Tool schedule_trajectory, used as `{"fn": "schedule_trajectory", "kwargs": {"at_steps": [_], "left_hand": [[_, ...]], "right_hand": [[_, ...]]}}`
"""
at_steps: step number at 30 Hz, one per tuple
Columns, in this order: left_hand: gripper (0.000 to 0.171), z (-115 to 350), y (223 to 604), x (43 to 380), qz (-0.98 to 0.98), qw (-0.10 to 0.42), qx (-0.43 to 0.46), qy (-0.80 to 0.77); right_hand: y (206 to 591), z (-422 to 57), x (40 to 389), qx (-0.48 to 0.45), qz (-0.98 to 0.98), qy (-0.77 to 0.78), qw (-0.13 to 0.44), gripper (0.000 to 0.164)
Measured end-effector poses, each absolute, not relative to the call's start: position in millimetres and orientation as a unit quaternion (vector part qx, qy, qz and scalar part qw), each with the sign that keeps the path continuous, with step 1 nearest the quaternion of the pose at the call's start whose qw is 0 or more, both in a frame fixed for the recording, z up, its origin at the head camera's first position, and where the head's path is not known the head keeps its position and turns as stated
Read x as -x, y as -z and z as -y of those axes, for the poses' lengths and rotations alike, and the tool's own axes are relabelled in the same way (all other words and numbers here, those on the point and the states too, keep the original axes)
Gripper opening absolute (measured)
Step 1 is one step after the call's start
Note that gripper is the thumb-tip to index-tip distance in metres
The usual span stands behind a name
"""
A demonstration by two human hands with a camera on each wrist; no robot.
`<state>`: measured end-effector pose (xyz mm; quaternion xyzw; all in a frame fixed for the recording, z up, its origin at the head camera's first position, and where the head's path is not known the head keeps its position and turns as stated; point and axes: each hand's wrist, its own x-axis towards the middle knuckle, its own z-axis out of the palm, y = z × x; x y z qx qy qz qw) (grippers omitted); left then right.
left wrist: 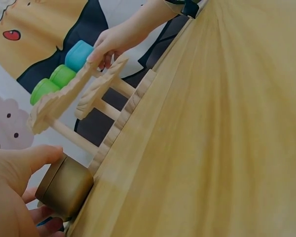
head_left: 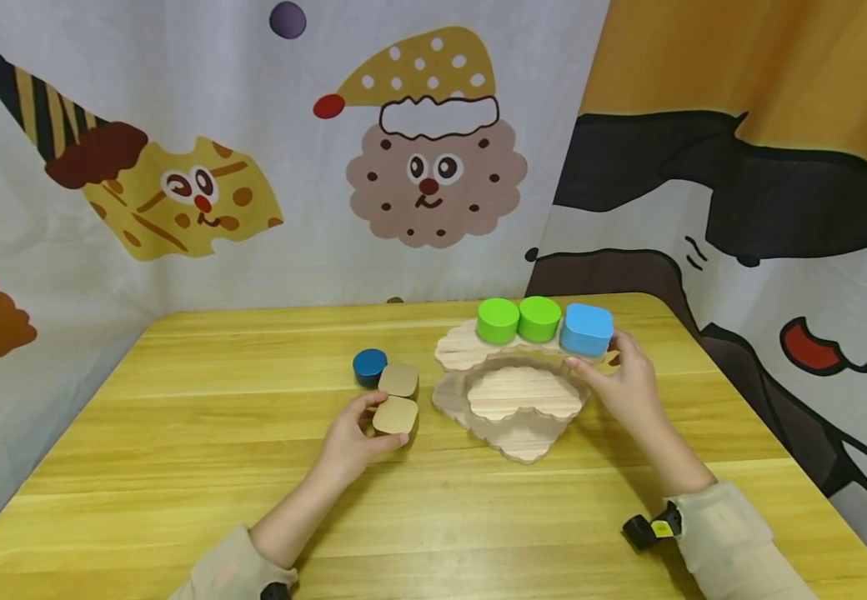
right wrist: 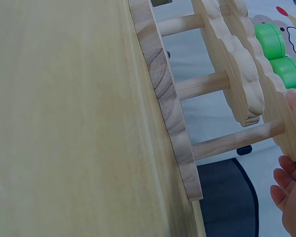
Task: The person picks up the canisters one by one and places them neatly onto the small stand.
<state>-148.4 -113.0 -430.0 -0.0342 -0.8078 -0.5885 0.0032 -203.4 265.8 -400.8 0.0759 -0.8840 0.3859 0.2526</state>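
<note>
My left hand holds the nearer of two gold tins, thumb on its near side and fingers on its left. The other gold tin stands right behind it, by a round dark blue tin. My right hand grips the right end of the upper shelf of a tiered wooden stand, its thumb at the shelf's front edge and fingers curled below, as the right wrist view shows. Close to those fingers a light blue tin sits on that shelf. Two green round tins stand left of it.
The stand's lower scalloped shelf and its base lie in front of the upper shelf, joined by dowels. A wooden table carries everything. Behind it hangs a printed curtain.
</note>
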Motion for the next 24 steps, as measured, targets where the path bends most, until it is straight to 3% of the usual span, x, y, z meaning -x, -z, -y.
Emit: {"fn": "schedule_trajectory", "kwargs": {"at_steps": [24], "left_hand": [[0.065, 111.9, 428.0, 147.4, 0.851, 0.017, 0.048, 0.523]], "right_hand": [[398.9, -264.7, 202.8, -0.072, 0.886, -0.387, 0.245, 0.058]]}}
